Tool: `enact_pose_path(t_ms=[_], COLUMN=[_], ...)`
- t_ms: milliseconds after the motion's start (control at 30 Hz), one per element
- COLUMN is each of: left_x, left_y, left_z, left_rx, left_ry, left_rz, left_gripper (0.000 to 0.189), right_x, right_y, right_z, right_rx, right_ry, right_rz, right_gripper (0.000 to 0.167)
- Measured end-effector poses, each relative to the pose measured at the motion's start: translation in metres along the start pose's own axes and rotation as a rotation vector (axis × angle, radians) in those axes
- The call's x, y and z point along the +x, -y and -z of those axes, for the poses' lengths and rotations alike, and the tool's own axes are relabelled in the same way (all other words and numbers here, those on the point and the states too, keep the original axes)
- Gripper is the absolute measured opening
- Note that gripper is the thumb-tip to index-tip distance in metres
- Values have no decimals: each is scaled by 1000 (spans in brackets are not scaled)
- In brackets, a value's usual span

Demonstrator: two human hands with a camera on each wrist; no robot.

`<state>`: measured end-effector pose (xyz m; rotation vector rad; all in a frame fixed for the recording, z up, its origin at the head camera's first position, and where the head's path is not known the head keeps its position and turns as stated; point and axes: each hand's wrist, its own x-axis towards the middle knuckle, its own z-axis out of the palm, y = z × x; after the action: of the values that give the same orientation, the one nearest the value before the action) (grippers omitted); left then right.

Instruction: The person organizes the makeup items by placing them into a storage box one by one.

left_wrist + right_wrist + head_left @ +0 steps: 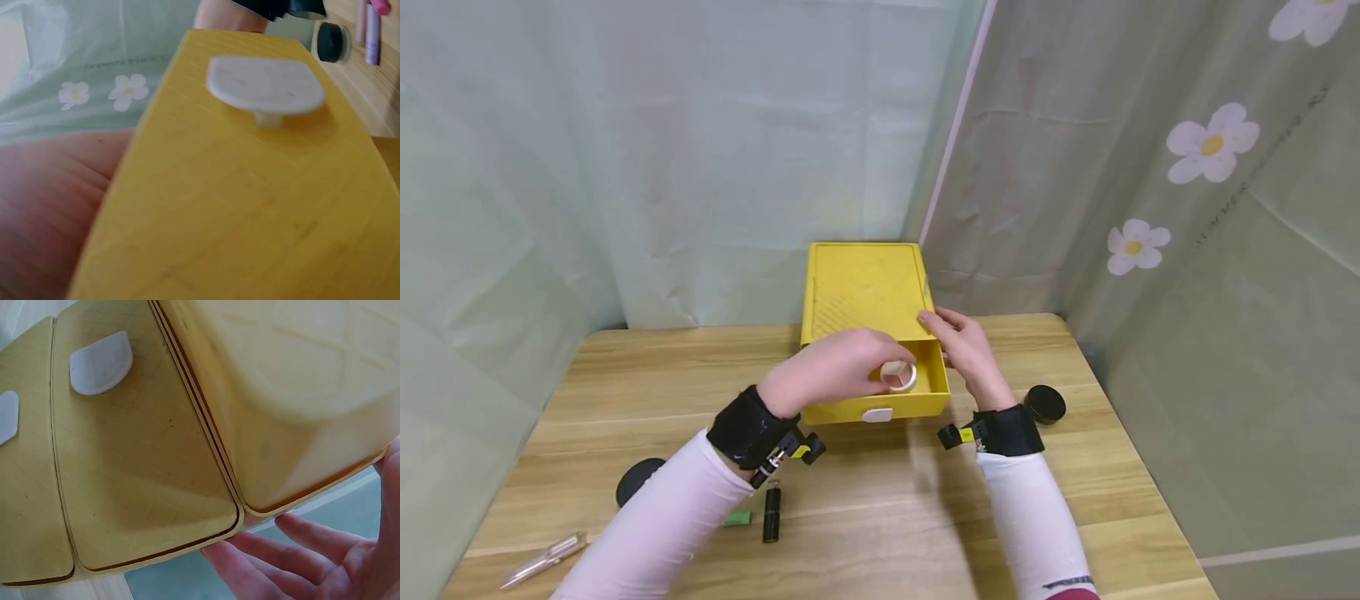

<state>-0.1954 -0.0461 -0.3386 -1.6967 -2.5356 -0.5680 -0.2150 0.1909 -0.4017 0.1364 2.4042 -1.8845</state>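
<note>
lettering (pixel 1262 167) on the flowered curtain (pixel 1225 350) reads roughly "summer"; rest blurred.

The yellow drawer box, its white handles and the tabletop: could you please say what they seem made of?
Yellow drawer box: probably moulded plastic, satin, given its rounded corners and diamond lines. White handles: likely plastic, smooth with rounded edges. Tabletop: smooth wood or wood-look laminate, by its grain.

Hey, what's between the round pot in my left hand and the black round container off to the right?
In the head view, the drawer's right wall comes first, then your right hand, before the black container.
</note>
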Motion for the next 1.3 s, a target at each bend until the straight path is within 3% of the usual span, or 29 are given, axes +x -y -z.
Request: enact_pose_path(t_ms=[267, 567, 933, 1300], left_x=[8, 15, 15, 11], left_y=[0, 0, -1, 0], left_z=[-4, -6, -7, -8], left_rx=[2, -9, -12, -37], left_ry=[95, 198, 181, 106], left_rz=[-1, 97, 117, 97], left_gripper=[11, 33, 32, 26], right_x=[-1, -1, 2, 2], right_y=[-1, -1, -4, -3], right_z=[3, 7, 9, 10], right_rx=[16, -8, -15, -18], right_ry=[0, -5, -5, -12], right_rz=[10, -5, -14, -11], right_gripper=[79, 80, 81, 80])
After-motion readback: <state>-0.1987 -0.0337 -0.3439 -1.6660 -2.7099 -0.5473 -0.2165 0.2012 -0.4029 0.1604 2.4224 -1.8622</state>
